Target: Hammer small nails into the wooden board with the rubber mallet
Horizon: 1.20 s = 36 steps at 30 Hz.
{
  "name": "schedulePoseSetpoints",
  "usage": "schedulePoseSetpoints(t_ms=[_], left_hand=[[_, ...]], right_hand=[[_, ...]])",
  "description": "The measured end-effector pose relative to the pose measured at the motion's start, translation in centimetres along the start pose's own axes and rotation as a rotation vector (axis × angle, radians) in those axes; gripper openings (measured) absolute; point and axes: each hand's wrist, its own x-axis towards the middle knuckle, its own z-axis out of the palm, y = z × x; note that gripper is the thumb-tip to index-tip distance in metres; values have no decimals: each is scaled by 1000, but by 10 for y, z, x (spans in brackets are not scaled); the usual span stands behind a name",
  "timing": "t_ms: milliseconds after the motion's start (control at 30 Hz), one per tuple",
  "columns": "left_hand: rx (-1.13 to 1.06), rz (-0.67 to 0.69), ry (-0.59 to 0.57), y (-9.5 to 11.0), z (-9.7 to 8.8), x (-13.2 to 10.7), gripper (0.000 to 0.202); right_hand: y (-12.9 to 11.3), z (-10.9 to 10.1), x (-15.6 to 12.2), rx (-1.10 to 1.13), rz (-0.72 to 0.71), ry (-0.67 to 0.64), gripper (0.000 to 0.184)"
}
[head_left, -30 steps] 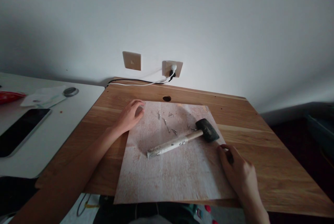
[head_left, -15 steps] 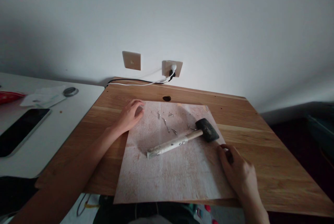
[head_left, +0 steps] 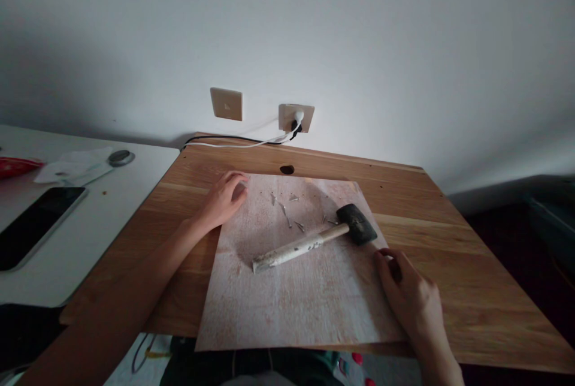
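Note:
A pale, whitish-brown board point(head_left: 291, 302) lies flat on the wooden desk. Across it rests a mallet point(head_left: 300, 247), black head to the right and worn white handle pointing left. Several small nails point(head_left: 287, 217) are scattered beyond the handle, and a row of small dark holes or dots runs near the board's far edge. My left hand point(head_left: 225, 199) rests at the far left corner of the board, fingers loosely bent and thumb apart. At the right edge, below the mallet head, lies my right hand point(head_left: 411, 293), fingers loosely curved with a gap behind the thumb. Neither hand touches the mallet.
The wooden desk point(head_left: 431, 260) stands against a wall with a socket point(head_left: 296, 117) and plugged-in cables point(head_left: 238, 141). A round hole point(head_left: 287, 169) opens near its back. On the white table point(head_left: 103, 236) at left lie a phone point(head_left: 40, 227), a round grey object point(head_left: 120, 158) and a red packet point(head_left: 20, 166).

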Motion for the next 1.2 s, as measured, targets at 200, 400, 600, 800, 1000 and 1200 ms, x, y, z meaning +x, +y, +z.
schedulePoseSetpoints(t_ms=[200, 400, 600, 800, 1000, 1200], left_hand=[[2, 11, 18, 0, 0, 0, 16], [31, -15, 2, 2, 0, -1, 16], [216, -51, -8, 31, -15, -37, 28], [175, -113, 22, 80, -36, -106, 31], [145, -117, -3, 97, -44, -125, 32], [208, -173, 53, 62, -66, -116, 28]], right_hand=[[-2, 0, 0, 6, 10, 12, 35], [-7, -5, 2, 13, 38, 46, 37], [14, -11, 1, 11, 10, 93, 45], [32, -7, -14, 119, 124, -33, 49], [29, -9, -18, 83, 87, -47, 51], [-9, -7, -25, 242, -103, -122, 44]])
